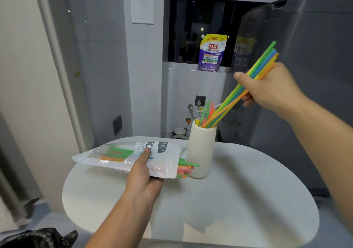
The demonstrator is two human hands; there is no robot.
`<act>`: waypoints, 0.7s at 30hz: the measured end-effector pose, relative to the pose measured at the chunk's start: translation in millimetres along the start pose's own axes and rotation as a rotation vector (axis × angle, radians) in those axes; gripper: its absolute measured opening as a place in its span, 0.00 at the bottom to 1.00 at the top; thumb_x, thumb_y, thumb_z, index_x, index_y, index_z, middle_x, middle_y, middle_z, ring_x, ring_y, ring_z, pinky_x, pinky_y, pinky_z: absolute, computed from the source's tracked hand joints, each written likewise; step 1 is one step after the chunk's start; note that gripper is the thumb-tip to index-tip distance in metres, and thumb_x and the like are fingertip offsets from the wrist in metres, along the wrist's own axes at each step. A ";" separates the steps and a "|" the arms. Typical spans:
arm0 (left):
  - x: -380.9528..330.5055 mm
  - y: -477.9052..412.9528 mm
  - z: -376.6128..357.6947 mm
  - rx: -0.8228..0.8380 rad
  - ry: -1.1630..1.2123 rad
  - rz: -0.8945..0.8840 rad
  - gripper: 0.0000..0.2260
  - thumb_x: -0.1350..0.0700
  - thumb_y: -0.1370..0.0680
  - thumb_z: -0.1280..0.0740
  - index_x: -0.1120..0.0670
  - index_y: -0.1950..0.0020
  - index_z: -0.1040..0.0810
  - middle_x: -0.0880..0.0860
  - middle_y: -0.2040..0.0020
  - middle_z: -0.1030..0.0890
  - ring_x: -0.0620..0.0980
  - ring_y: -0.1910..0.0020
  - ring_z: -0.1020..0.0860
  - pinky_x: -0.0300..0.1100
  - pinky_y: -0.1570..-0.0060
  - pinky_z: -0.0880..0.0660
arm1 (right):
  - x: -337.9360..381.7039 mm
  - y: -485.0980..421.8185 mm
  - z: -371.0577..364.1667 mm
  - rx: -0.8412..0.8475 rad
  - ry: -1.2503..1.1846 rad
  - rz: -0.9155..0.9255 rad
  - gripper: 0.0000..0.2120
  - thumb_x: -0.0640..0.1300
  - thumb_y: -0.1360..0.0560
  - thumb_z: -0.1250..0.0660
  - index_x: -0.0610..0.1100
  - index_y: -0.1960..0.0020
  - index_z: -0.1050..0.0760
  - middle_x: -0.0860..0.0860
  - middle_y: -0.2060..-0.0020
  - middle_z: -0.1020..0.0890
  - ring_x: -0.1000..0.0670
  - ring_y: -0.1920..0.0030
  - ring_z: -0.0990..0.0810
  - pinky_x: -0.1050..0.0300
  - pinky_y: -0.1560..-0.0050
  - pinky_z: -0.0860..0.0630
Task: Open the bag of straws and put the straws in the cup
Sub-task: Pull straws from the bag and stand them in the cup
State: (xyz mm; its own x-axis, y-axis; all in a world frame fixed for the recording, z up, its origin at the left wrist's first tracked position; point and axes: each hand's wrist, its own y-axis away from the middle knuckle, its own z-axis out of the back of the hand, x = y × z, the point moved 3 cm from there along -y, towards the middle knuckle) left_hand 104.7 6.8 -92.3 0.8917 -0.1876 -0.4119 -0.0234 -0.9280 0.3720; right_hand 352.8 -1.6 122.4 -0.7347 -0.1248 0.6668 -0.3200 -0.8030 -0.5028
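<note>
A cream cup (200, 148) stands upright on the round white table (238, 200), with several coloured straws standing inside it. My right hand (271, 89) is above and to the right of the cup, shut on a bundle of straws (233, 98) that slants down with its lower ends inside the cup's mouth. My left hand (143, 173) grips the straw bag (114, 156), a clear and white packet held just above the table, left of the cup. The bag's right end is open, and several straw ends (188, 168) stick out toward the cup's side.
A grey appliance (305, 56) rises right behind the cup on the right. A purple detergent pouch (212, 53) stands on the window ledge beyond. A black plastic bag (38, 238) lies at the lower left, below the table edge.
</note>
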 end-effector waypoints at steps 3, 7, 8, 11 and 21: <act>0.3 0.2 0.2 -0.002 -0.006 -0.003 0.17 0.60 0.16 0.33 0.56 0.27 0.23 0.58 0.35 0.15 0.56 0.43 0.16 0.64 0.36 0.24 | -2.7 -4.7 -8.8 0.037 0.010 0.001 0.18 0.55 0.23 0.31 0.39 0.51 0.21 0.45 0.64 0.15 0.55 0.73 0.16 0.62 0.73 0.21; 0.9 -0.5 0.7 0.001 -0.012 0.007 0.17 0.60 0.17 0.32 0.57 0.27 0.23 0.58 0.35 0.15 0.58 0.37 0.17 0.65 0.33 0.25 | -4.3 -12.0 -28.5 0.114 0.016 -0.011 0.14 0.54 0.24 0.29 0.43 0.57 0.23 0.46 0.65 0.16 0.52 0.73 0.17 0.58 0.69 0.18; 0.9 -0.5 0.8 0.000 -0.015 0.009 0.17 0.59 0.17 0.32 0.57 0.27 0.23 0.58 0.35 0.16 0.59 0.36 0.17 0.65 0.32 0.26 | -4.9 -13.3 -34.1 0.137 0.018 -0.031 0.14 0.54 0.24 0.29 0.43 0.58 0.24 0.45 0.65 0.16 0.51 0.71 0.17 0.57 0.68 0.18; 1.1 -0.7 0.8 -0.002 -0.011 0.007 0.17 0.60 0.17 0.33 0.57 0.27 0.23 0.59 0.34 0.16 0.59 0.34 0.18 0.66 0.31 0.26 | -9.4 -16.5 -52.3 0.189 0.034 -0.080 0.19 0.56 0.27 0.27 0.39 0.54 0.22 0.44 0.63 0.15 0.49 0.68 0.14 0.56 0.66 0.16; -2.0 -1.8 -0.3 -0.003 0.015 0.005 0.16 0.60 0.17 0.32 0.57 0.29 0.22 0.58 0.38 0.14 0.57 0.42 0.15 0.65 0.31 0.26 | -23.4 -3.9 -78.5 0.116 0.192 -0.092 0.39 0.71 0.27 0.39 0.44 0.28 0.35 0.46 0.39 0.22 0.46 0.47 0.21 0.49 0.52 0.22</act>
State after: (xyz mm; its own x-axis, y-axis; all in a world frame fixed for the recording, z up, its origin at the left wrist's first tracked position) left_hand 103.1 8.9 -91.9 0.8984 -0.1869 -0.3974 -0.0264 -0.9263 0.3759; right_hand 324.3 50.2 65.6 -0.8091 0.0563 0.5850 -0.3285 -0.8687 -0.3707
